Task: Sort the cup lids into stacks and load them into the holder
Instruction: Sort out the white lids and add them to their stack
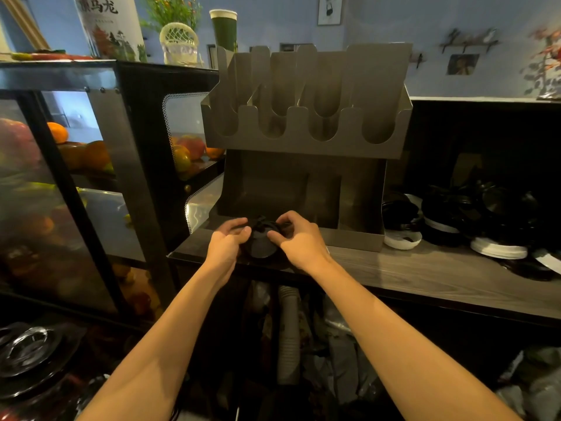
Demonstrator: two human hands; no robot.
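Note:
A small stack of black cup lids [261, 242] rests on the wooden counter's front left corner, just before the metal lid holder [306, 138]. My left hand [228, 242] grips the stack's left side with curled fingers. On the right side, my right hand [299, 238] pinches the stack's top edge between thumb and fingers. The holder's upper tier has several U-shaped slots, and no lids show in them. A loose pile of black and white lids [464, 220] lies on the counter to the holder's right.
A glass display case [76, 183] with oranges and other fruit stands close on the left. The wooden counter [425, 275] runs off to the right. Bags and a grey hose fill the space under it. A green cup [224, 28] stands behind the holder.

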